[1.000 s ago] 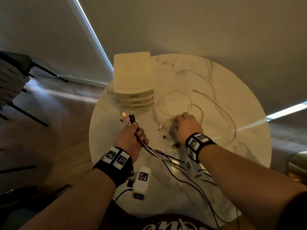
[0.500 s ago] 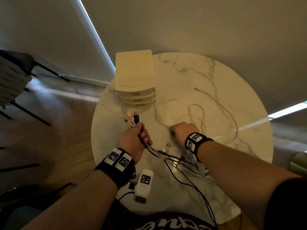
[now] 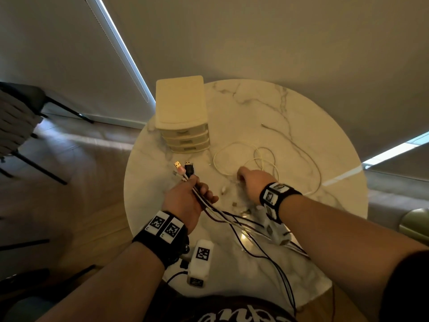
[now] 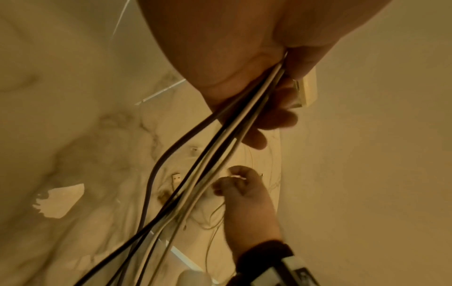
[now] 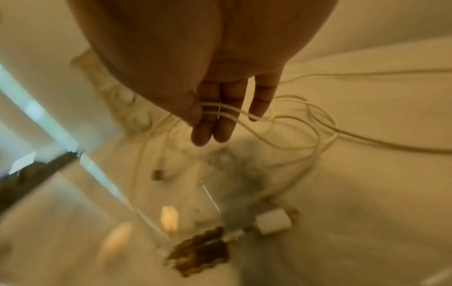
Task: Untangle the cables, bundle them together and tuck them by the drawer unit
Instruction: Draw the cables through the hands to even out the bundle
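Note:
My left hand (image 3: 197, 189) grips a bundle of black and white cables (image 3: 222, 212) above the marble table (image 3: 325, 126). Their USB plugs (image 3: 183, 168) stick out past my fingers toward the cream drawer unit (image 3: 183, 117). In the left wrist view the cables (image 4: 220, 147) run out of my fist (image 4: 269, 77) and down across the table. My right hand (image 3: 246, 180) is to the right, at the loose loops of a white cable (image 3: 232, 147). The right wrist view shows my thumb (image 5: 193, 110) pinching two white strands (image 5: 225, 112) against my fingers.
Loose plugs (image 3: 235, 204) and a white adapter (image 5: 274, 222) lie on the table between my hands. One thin cable (image 3: 311, 159) trails toward the table's right side. A dark chair (image 3: 18, 117) stands on the floor at the left. The wall is close behind the table.
My right hand has drawn back slightly toward me with the white cable, and its loops have shifted and gathered near the hand. My left hand still holds the bundle in about the same place.

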`<state>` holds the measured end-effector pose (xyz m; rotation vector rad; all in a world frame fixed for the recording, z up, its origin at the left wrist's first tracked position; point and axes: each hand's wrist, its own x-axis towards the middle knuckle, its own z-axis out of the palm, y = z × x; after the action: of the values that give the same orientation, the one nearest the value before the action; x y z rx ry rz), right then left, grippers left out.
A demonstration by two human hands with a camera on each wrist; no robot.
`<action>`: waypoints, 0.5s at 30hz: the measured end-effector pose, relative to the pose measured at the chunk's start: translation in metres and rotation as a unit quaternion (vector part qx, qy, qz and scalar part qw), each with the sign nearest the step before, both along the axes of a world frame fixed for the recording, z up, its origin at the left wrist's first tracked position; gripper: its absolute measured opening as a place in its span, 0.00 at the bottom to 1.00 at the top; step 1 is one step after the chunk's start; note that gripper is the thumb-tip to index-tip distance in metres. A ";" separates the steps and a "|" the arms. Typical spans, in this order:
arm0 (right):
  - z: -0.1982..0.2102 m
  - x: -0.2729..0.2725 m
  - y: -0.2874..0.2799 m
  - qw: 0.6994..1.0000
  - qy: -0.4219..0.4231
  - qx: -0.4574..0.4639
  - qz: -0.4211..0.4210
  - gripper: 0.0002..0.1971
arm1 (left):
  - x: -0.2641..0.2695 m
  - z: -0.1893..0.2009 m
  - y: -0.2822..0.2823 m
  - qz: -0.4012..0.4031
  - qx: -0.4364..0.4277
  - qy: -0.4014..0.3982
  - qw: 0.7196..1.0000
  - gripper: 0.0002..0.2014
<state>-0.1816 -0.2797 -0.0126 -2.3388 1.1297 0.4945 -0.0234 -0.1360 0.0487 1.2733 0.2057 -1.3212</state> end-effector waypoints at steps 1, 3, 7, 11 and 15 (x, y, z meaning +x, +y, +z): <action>0.007 0.000 -0.005 0.996 -0.053 0.023 -0.061 0.14 | -0.002 0.001 0.001 -0.012 -0.002 0.000 1.000 0.15; 0.021 0.002 -0.015 0.970 -0.158 0.071 -0.171 0.15 | -0.004 0.003 0.003 -0.029 -0.006 -0.003 1.000 0.14; 0.051 -0.001 -0.030 0.920 -0.254 0.110 -0.276 0.13 | -0.010 0.007 0.002 -0.036 -0.008 -0.008 0.999 0.12; 0.087 -0.013 -0.045 0.924 -0.275 0.019 -0.267 0.13 | -0.019 0.018 -0.007 -0.045 -0.024 -0.007 0.999 0.13; 0.147 -0.019 -0.058 0.810 -0.484 -0.015 -0.330 0.13 | -0.027 0.027 -0.018 -0.042 -0.043 -0.023 0.998 0.13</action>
<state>-0.2009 -0.3375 0.1341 -1.6088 1.2421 -0.8816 -0.0502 -0.1541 0.0759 1.2494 0.0624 -1.3573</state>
